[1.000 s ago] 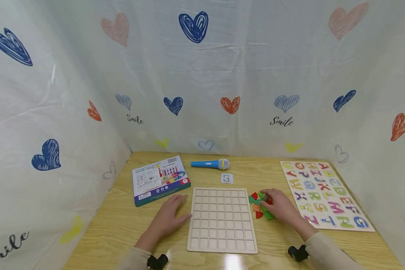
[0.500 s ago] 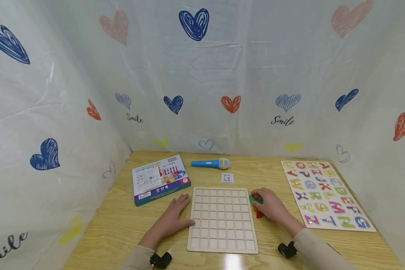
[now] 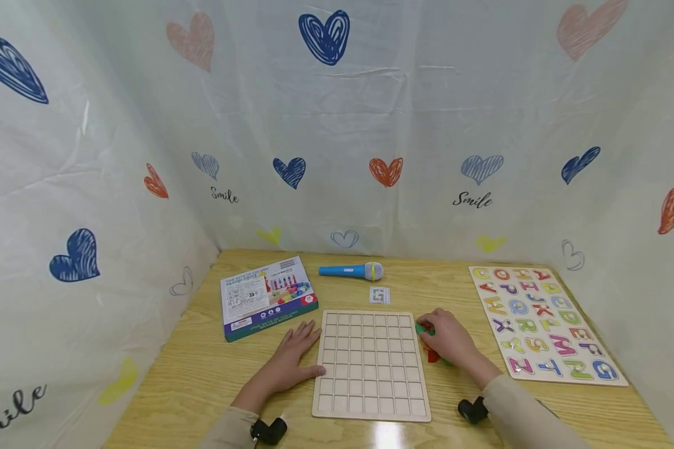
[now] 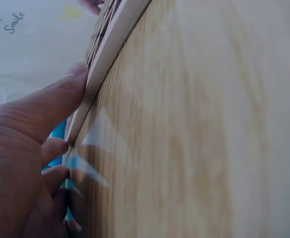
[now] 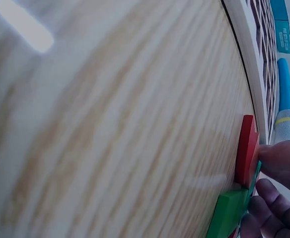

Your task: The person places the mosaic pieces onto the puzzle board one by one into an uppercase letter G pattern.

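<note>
My left hand (image 3: 292, 362) lies spread on the table, its thumb touching the left edge of the wooden grid board (image 3: 371, 365). In the left wrist view the thumb (image 4: 60, 99) presses against the board's rim. My right hand (image 3: 452, 337) is bent over a small pile of coloured flat pieces at the board's right side. A green piece (image 3: 420, 328) shows at its fingertips, and a red piece (image 3: 432, 356) lies below. In the right wrist view, curled fingers sit beside a red piece (image 5: 247, 151) and a green block (image 5: 227, 213); whether they pinch one is hidden.
A boxed game (image 3: 269, 299) lies behind my left hand. The blue toy microphone (image 3: 351, 270) and a small patterned card (image 3: 379, 295) are behind the board. At the right lies an alphabet puzzle board (image 3: 545, 324). A heart-printed curtain (image 3: 337, 125) encloses the table.
My right hand has shifted left over the coloured pieces, covering more of them. The left hand has moved slightly toward the board, its thumb now on the edge.
</note>
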A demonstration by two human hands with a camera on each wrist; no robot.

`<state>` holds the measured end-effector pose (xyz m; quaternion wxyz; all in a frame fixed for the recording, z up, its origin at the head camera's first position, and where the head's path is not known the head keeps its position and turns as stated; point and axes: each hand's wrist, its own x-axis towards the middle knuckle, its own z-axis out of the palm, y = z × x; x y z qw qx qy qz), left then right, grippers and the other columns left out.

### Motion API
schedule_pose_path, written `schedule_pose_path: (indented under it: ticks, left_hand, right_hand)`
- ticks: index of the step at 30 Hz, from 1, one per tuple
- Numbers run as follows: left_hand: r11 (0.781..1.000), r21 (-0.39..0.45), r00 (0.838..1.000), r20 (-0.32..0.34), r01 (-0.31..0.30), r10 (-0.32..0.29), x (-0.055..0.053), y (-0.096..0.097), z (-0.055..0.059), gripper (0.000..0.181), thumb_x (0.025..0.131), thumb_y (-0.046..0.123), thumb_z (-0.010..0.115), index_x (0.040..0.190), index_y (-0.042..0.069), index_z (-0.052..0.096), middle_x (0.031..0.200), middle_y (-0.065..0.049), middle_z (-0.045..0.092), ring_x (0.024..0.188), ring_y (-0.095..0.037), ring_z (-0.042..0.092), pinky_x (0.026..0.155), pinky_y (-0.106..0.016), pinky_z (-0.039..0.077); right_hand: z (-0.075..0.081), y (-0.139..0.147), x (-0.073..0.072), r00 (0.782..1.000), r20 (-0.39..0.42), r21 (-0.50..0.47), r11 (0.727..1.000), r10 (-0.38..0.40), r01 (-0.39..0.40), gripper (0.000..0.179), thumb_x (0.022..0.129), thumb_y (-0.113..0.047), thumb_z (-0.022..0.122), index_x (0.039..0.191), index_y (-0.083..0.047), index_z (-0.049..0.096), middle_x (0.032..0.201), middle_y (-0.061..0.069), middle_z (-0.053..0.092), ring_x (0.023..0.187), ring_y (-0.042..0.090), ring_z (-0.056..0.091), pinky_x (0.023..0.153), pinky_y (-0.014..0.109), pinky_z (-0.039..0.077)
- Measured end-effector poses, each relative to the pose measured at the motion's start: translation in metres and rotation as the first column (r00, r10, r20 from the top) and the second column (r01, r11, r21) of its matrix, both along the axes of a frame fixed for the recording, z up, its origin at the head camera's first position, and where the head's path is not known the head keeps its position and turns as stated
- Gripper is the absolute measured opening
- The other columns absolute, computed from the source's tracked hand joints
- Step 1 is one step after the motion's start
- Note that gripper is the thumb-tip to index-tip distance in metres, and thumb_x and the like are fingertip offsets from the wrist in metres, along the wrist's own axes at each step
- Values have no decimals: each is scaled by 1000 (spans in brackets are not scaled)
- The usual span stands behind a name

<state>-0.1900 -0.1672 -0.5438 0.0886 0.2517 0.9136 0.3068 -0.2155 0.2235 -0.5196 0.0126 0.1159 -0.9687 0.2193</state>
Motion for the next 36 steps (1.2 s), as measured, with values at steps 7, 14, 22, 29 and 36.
schedule_pose_path:
  ticks: [7, 14, 22, 29, 36]
  left_hand:
    - [1000, -5, 1000, 13, -7, 7, 0, -1, -1, 86, 93, 51, 70, 159, 9, 35, 168, -13, 22, 156, -34, 11, 125, -56, 4]
    - [1000, 7, 1000, 23, -8, 8, 0, -1, 0, 85, 93, 51, 69, 159, 10, 35, 168, -12, 22, 156, -34, 11, 125, -56, 3]
    - [1000, 6, 1000, 27, -11, 11, 2, 0, 0, 85, 93, 50, 70, 159, 9, 36, 168, -14, 22, 155, -35, 11, 124, -57, 3]
    - [1000, 0, 1000, 11, -2, 2, 3, 1, 3, 84, 94, 48, 69, 159, 9, 34, 167, -16, 21, 155, -38, 11, 124, -58, 3]
    - [999, -37, 1000, 5, 22, -22, 2, 2, 4, 87, 94, 53, 67, 160, 10, 32, 168, -16, 17, 155, -39, 8, 124, -59, 1]
  right_hand:
    - [2, 1, -2, 1000, 27, -13, 1000, -4, 5, 22, 91, -14, 74, 113, -9, 75, 89, -1, 56, 82, 18, 50, 72, 36, 48]
    - [2, 0, -4, 1000, 21, -28, 1000, -10, 11, 17, 90, -14, 75, 106, -8, 73, 86, -1, 54, 79, 17, 47, 69, 33, 45]
    - [0, 0, -4, 999, 53, -83, 996, -11, 15, 12, 89, -9, 75, 98, -6, 67, 86, 1, 55, 77, 15, 49, 69, 33, 47]
    - [3, 1, -4, 997, 73, -156, 987, -12, 23, 14, 89, -6, 75, 95, -9, 63, 84, -1, 59, 74, 13, 52, 66, 31, 48]
    - [6, 2, -5, 997, 81, -163, 987, 3, 11, 8, 93, -6, 71, 98, -10, 66, 81, -3, 59, 71, 12, 50, 66, 31, 46]
